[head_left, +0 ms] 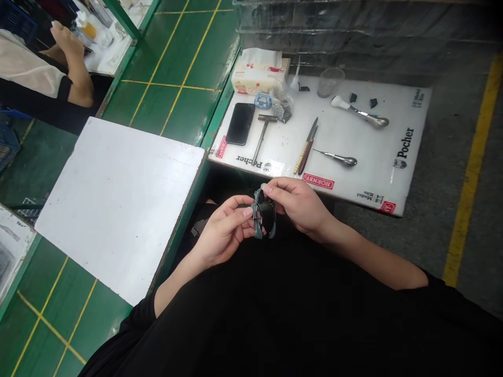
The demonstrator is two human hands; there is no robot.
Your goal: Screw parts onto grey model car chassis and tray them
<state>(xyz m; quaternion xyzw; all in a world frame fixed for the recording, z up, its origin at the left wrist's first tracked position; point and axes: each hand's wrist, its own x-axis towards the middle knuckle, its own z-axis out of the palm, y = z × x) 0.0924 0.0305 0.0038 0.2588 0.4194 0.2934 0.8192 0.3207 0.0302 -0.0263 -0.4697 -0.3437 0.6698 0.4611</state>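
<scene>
A small dark grey part (258,226) with curved, glossy edges is held between both hands, just in front of the white worktable (353,186). My left hand (225,229) pinches its left side between thumb and fingers. On the other side, the thumb and fingers of my right hand (301,205) are closed on its upper right edge. The fingers hide some of the part. Beyond my hands, two slim knives (304,152) lie side by side on the table, with a metal-handled pick (340,158) to their right.
On the worktable are a phone (240,123), a T-handled tool (262,137), a tissue box (259,76), a clear cup (330,82) and a larger metal tool (363,114). A white board (121,204) lies left. Another person's arm (78,73) shows upper left.
</scene>
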